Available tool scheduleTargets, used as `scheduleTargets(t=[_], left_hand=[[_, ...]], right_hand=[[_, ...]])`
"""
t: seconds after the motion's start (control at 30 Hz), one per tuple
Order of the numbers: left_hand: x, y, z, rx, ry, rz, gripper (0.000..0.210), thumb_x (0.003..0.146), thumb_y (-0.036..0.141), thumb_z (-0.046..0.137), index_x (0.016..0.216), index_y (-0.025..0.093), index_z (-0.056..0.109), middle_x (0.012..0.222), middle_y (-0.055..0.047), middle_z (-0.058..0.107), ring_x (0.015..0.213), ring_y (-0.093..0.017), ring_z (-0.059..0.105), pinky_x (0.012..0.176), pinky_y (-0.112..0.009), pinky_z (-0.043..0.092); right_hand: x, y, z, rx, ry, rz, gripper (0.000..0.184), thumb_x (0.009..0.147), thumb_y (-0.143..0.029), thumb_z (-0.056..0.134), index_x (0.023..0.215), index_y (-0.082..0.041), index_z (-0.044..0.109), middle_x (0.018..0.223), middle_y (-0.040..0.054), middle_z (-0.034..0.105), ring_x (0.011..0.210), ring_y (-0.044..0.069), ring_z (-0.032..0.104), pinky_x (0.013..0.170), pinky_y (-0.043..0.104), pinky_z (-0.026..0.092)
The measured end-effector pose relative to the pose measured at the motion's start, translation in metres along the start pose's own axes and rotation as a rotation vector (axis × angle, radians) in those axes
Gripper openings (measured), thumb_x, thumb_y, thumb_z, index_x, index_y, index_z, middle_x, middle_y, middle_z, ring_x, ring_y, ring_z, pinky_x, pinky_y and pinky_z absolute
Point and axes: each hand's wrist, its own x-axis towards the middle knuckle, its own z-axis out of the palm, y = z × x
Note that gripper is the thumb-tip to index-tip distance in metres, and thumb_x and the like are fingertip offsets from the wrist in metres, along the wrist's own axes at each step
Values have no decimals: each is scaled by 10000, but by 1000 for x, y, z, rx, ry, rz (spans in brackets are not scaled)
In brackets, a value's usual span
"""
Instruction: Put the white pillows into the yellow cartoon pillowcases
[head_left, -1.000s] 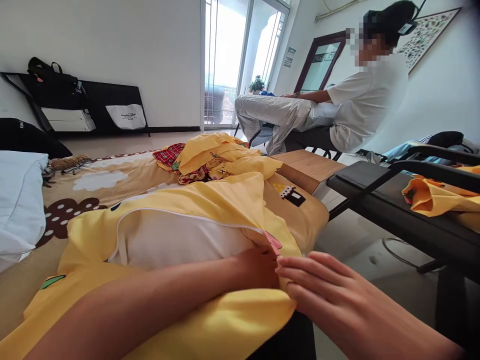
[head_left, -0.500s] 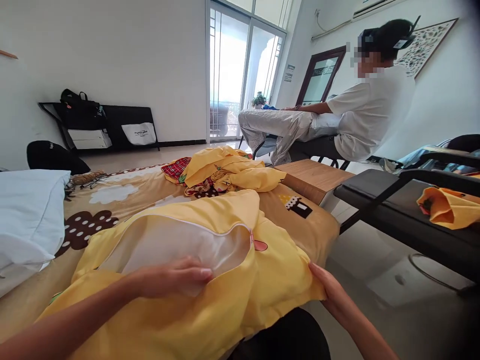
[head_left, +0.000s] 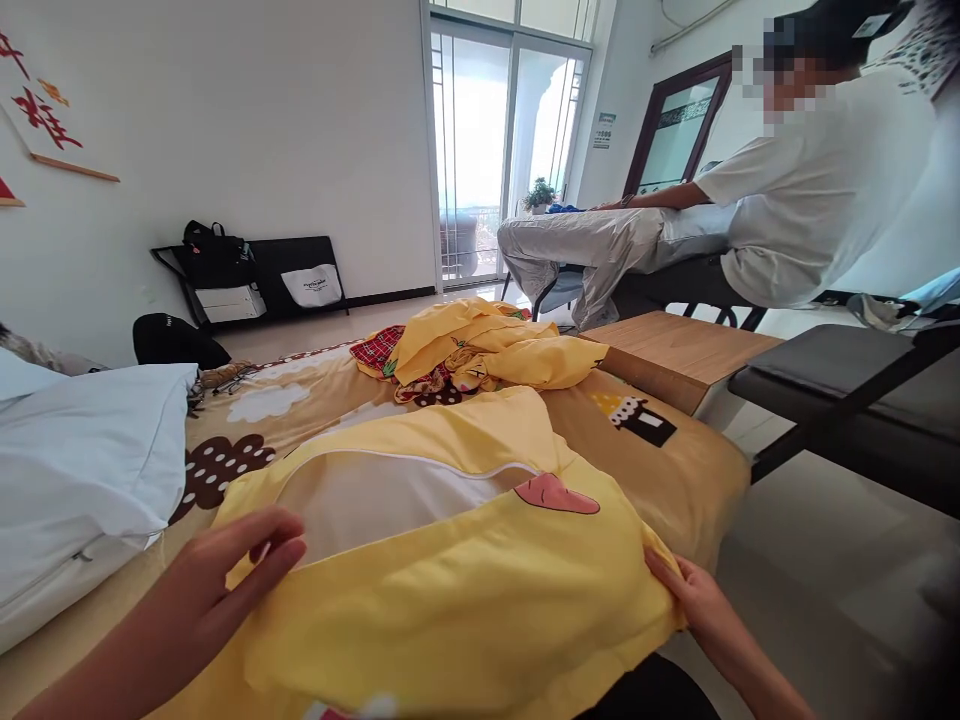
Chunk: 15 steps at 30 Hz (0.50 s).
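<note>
A yellow pillowcase with a pink printed shape lies before me, its zipped slit gaping. Through the slit shows a white pillow. My right hand pinches the right-hand corner of the pillowcase between thumb and fingers. Over the left end of the slit is my left hand, fingers curved and thumb apart from them, with nothing visible between. Its other fingers are partly hidden.
The patterned bedspread carries a heap of yellow and red cloth. White pillows lie at left. A wooden box and black chair stand right. A person sits beyond.
My left hand has moved left, from the middle of the slit to its left end. The right hand still grips the corner. The slit looks narrower, and the view has turned left.
</note>
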Motion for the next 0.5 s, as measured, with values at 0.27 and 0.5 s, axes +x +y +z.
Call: scheduleTargets(t=[0.27, 0.5], left_hand=[[30, -70, 26, 269, -268, -259, 449, 758, 517, 479, 1017, 177, 614, 1035, -132, 699, 921, -299, 648, 764, -368, 486], [30, -85, 26, 379, -158, -322, 428, 880, 237, 255, 1004, 173, 659, 962, -113, 736, 901, -253, 671, 723, -302, 436]], right_hand=[[7, -28, -9, -226, -132, -59, 394, 560, -351, 635, 903, -165, 694, 845, 79, 738, 792, 292, 685, 670, 333, 557], [7, -64, 34, -291, 176, -342, 419, 533, -366, 434, 827, -164, 653, 722, 54, 701, 685, 236, 622, 575, 295, 492]])
